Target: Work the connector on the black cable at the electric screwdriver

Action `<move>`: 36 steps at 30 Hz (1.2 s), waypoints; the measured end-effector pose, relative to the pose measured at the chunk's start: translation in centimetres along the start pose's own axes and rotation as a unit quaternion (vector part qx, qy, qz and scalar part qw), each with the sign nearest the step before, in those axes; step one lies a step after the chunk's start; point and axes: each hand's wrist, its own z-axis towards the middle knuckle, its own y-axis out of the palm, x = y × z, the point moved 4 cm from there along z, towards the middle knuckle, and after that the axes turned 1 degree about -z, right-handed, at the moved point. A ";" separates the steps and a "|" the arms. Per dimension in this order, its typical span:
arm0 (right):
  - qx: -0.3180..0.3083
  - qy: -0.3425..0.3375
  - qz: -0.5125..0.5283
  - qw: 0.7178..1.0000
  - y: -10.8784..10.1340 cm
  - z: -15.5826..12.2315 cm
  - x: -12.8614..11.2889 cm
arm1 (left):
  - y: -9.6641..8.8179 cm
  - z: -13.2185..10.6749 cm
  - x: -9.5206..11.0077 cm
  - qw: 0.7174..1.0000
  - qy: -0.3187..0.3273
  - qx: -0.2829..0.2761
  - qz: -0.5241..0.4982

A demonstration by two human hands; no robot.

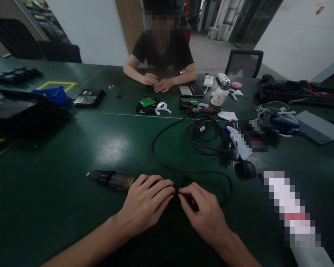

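Observation:
A dark electric screwdriver (111,180) lies on the green table, its bit end pointing left. My left hand (147,202) is wrapped over the rear part of its body, which the fingers hide. Close to its right, my right hand (203,204) pinches thumb and fingers together at the screwdriver's rear end. What sits in that pinch is dark and mostly hidden; it may be the end of the black cable. The black cable (203,171) runs from near my right hand in a wide loop to a coil farther back.
Across the green table (72,163) sits a person (161,55) with both hands on the tabletop. Between us are green circuit boards (147,101), a second screwdriver (204,110) and a pale bottle (219,94). A black tray (22,115) stands left; tools and a grey plate (320,126) lie right.

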 end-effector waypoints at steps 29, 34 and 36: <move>-0.019 0.004 -0.030 0.999 0.0 0.2 0.1 | 0.2 0.4 0.2 1.000 -0.025 0.015 -0.004; -0.024 0.010 -0.034 0.999 0.0 0.2 0.1 | 0.2 0.4 0.0 0.999 -0.025 0.024 0.000; -0.023 0.010 -0.037 0.999 0.0 0.2 0.2 | 0.2 0.5 -0.1 0.999 -0.031 0.026 0.008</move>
